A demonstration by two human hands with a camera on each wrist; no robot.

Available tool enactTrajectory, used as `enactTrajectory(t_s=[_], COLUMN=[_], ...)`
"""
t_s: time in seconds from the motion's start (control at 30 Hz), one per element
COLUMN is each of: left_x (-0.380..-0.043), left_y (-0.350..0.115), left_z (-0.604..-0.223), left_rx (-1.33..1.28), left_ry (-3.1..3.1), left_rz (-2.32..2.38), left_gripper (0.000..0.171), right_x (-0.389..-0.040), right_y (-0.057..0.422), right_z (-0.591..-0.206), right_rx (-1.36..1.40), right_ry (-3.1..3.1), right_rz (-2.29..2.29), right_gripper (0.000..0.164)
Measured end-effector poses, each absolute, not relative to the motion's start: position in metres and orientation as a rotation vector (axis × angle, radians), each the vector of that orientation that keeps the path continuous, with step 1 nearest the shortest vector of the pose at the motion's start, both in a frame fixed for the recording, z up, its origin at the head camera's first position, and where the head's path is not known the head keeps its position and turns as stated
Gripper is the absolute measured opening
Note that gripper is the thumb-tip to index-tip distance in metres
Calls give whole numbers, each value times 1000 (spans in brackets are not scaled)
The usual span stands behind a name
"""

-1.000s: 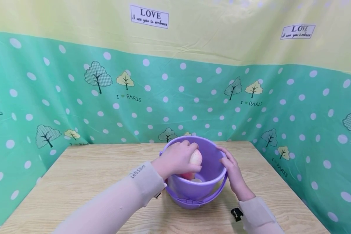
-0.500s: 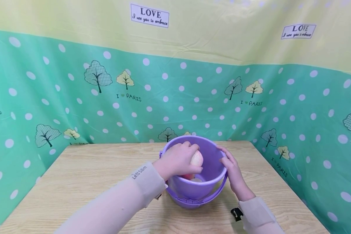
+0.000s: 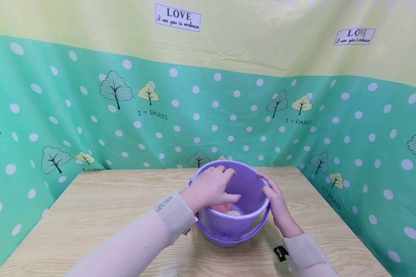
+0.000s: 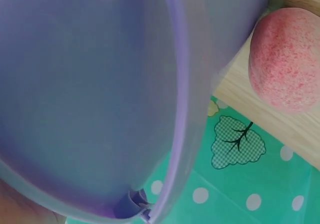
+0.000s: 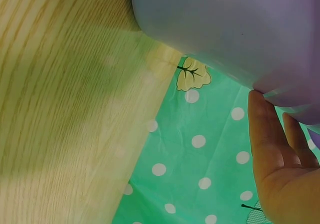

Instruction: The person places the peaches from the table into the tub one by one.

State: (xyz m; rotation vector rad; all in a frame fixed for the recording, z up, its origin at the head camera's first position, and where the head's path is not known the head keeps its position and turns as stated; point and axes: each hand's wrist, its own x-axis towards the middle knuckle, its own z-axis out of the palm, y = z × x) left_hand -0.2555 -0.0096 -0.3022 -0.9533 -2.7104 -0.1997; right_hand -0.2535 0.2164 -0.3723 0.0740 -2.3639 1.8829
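Observation:
A purple bucket point(image 3: 251, 184) stands on the table, its mouth tipped a little towards me. My left hand point(image 3: 213, 186) is over the left part of the mouth, fingers and thumb spread apart with nothing between them. Inside, a pink peach point(image 3: 222, 208) and a paler round one point(image 3: 234, 213) lie low, partly hidden by the hand and near rim. My right hand point(image 3: 277, 207) holds the right rim, thumb inside and fingers against the outer wall, as the right wrist view shows too. In the left wrist view another pink peach point(image 4: 285, 58) sits outside the bucket on the wood.
The bucket's purple handle point(image 3: 256, 231) hangs down along its front. Under everything is a wood-grain table point(image 3: 124, 207). A green and yellow printed curtain point(image 3: 211, 115) encloses the back and both sides.
My left hand has let go of the pale peach it held, and its fingers have opened. More now shows at the bucket's bottom. The right hand has stayed on the rim.

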Motion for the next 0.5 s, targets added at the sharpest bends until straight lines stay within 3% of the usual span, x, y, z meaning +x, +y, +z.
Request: enactTrajectory(t_s=[0.5], left_x=[-258], left_y=[-24], left_z=[-292], left_rx=[-912], left_ry=[-2735], left_rz=[-299], left_gripper=[64], right_x=[-254], right_y=[215], right_z=[-372], right_rx=[92], right_ry=[-2356], right_rz=[1899], right_gripper=[56])
